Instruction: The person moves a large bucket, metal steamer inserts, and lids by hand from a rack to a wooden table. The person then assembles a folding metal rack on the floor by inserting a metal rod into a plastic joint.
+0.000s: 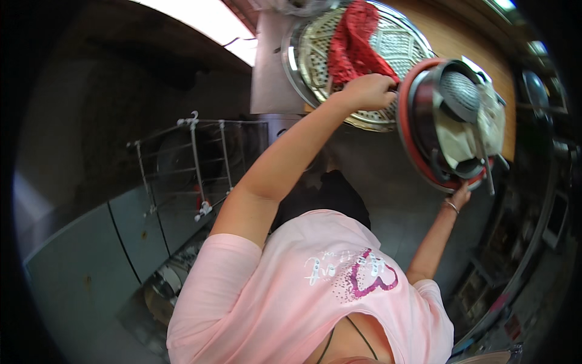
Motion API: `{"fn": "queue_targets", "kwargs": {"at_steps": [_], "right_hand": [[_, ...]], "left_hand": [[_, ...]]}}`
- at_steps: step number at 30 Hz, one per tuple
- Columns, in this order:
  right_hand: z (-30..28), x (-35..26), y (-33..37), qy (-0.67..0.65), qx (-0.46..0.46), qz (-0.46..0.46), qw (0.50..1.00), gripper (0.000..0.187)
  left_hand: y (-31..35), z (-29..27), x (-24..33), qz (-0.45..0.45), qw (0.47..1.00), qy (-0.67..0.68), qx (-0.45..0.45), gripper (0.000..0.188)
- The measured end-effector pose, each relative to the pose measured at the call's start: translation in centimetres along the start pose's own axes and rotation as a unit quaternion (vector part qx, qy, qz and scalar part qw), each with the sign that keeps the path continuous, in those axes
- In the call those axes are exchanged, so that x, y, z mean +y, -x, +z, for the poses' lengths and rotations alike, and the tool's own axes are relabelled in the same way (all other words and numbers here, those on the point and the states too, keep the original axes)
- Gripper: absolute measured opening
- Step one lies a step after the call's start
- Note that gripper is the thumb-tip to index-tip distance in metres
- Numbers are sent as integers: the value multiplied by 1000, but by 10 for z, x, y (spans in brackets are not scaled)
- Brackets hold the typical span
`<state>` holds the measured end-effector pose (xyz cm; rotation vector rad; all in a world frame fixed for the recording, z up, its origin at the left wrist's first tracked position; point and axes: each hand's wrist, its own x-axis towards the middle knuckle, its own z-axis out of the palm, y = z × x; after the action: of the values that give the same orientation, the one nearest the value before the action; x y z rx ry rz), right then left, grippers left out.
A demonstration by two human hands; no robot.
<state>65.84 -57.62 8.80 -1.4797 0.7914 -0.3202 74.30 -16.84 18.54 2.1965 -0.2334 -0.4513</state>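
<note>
Between my two hands, a red basin point(407, 130) is held tilted at the right edge of the wooden worktop. My left hand point(371, 92) is closed at its left rim, with the fingertips partly hidden. At the lower rim, the fingers of my right hand point(461, 195) are closed on the basin from below. A dark pot point(426, 112) sits inside, with a perforated metal scoop point(461, 96) and a pale cloth or bag point(492, 118) on top. Just beyond my left hand, a red cloth point(357, 45) lies over a round perforated metal steamer tray point(315, 60).
The wooden worktop point(436, 21) extends behind the basin. To my left stands a metal wire rack point(195, 158), beside pale cabinet doors point(91, 255). Shelves with assorted items point(485, 279) line the right side. Pots or bowls point(167, 282) sit low at the left.
</note>
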Motion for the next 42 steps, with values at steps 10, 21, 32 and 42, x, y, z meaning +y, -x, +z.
{"fn": "queue_targets", "kwargs": {"at_steps": [10, 21, 32, 42], "right_hand": [[110, -40, 0, -57, -84, 123, 987, 58], [173, -133, 357, 91, -555, -355, 747, 11], [160, -89, 554, 92, -832, -399, 374, 14], [146, 21, 488, 398, -693, -274, 535, 13]], "left_hand": [[60, -20, 7, -128, 965, -202, -108, 31], [175, -25, -44, -197, 947, -244, -73, 24], [333, 51, -108, -235, 955, -166, -74, 21], [485, 131, -223, -84, 986, 137, 48, 37]]}}
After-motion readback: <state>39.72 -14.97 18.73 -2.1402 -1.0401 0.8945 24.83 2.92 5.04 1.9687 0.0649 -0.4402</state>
